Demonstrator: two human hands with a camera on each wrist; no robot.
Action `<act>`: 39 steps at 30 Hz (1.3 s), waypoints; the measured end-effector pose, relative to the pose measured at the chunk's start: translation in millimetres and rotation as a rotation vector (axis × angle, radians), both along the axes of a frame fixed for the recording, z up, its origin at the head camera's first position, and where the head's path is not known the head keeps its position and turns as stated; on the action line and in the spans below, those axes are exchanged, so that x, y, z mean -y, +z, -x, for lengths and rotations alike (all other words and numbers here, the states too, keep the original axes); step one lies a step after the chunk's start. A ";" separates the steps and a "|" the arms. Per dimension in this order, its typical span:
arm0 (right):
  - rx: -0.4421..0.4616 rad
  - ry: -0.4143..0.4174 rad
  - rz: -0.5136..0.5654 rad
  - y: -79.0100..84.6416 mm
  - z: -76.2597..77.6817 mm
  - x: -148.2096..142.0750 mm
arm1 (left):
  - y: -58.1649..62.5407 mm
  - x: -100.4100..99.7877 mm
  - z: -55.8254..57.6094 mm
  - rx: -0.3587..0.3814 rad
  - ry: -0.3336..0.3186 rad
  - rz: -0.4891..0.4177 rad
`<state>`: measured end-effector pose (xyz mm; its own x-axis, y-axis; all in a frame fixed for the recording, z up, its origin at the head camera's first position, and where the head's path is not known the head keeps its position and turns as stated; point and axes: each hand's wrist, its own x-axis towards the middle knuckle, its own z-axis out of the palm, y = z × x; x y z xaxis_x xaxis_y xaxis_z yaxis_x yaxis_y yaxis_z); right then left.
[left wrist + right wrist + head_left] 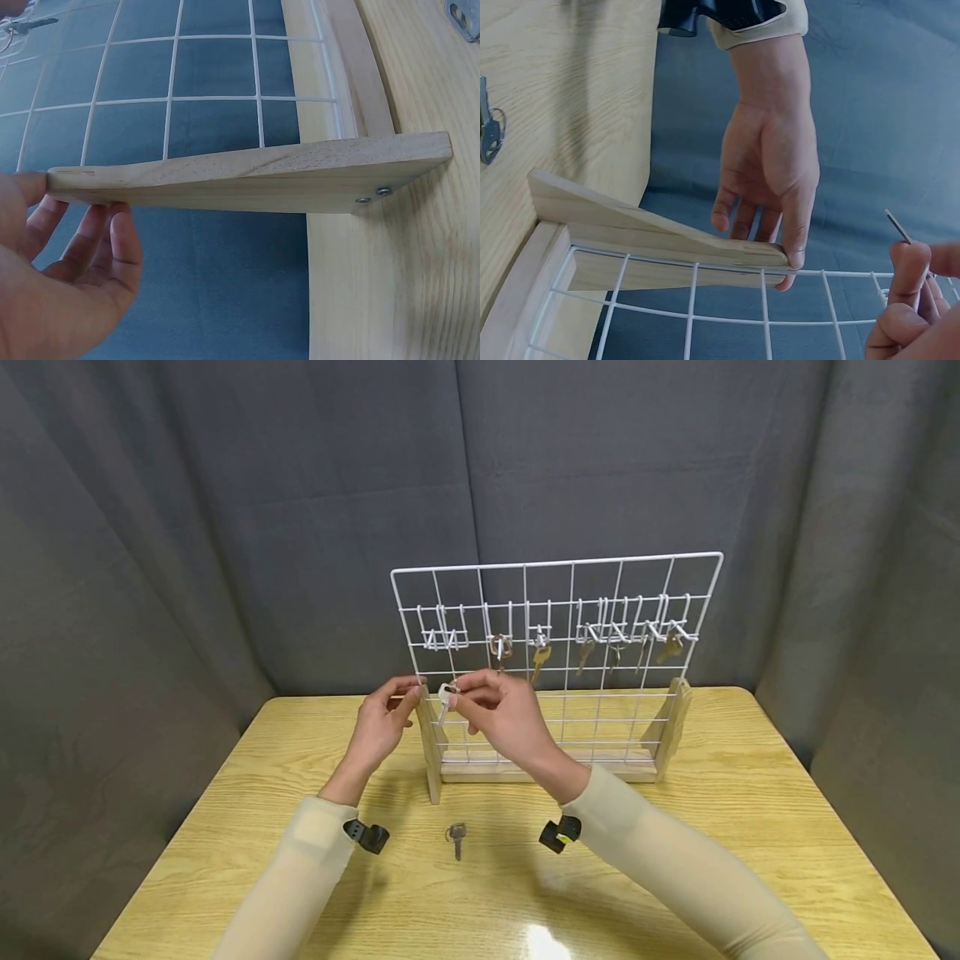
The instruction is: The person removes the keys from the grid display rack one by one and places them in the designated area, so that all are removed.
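Observation:
My left hand (378,727) grips the top end of the left wooden side support (247,169), thumb on one side and fingertips on the other. That support holds up a white wire grid (555,563). Between the thumb and forefinger of my right hand (510,718) is a pinched key (445,695), in front of the grid's left part and below its leftmost hooks (442,639). Only a thin end of this key shows past the fingers in the right wrist view. Another key (458,841) with a small ring lies on the table in front of the grid.
Several keys hang along the hooks to the right, among them a gold key (540,660) and a brass-coloured key (672,647). A right wooden support (675,727) and a bottom bar (547,772) stand on the wooden table (750,827). Grey curtains (337,527) surround it.

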<state>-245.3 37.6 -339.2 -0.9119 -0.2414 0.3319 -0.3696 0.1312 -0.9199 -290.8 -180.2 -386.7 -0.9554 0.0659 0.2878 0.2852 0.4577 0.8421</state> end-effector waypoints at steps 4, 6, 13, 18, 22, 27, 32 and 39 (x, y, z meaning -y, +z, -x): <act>0.014 -0.001 -0.025 -4.0 1.5 -1.8 | 0.3 0.1 0.1 0.009 0.003 0.002; 0.021 0.000 -0.031 -5.7 2.0 -2.5 | 0.4 0.3 0.3 0.014 0.002 0.000; 0.037 0.012 -0.033 -13.3 3.5 -5.3 | 0.6 -0.9 0.7 0.005 0.001 -0.017; 0.070 0.013 -0.039 -20.0 4.7 -8.2 | 4.3 -3.2 -3.2 0.004 -0.002 -0.019; 0.102 0.026 -0.047 -24.4 5.6 -10.7 | 18.7 -8.3 -15.5 0.012 -0.007 -0.010; 0.134 0.050 -0.054 -28.5 5.6 -14.3 | 31.9 -12.5 -26.9 0.014 -0.009 0.006; 0.154 0.078 -0.069 -35.3 5.7 -18.1 | 33.7 -12.3 -28.1 0.018 -0.013 0.001; 0.212 0.104 -0.089 -47.4 4.0 -23.1 | 32.9 -11.9 -28.3 0.004 -0.019 -0.004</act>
<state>-249.3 60.7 -386.6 -0.9276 -0.3571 0.1094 -0.1856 0.1864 -0.9648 -262.5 -168.3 -353.8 -0.9552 0.0834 0.2839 0.2904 0.4492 0.8449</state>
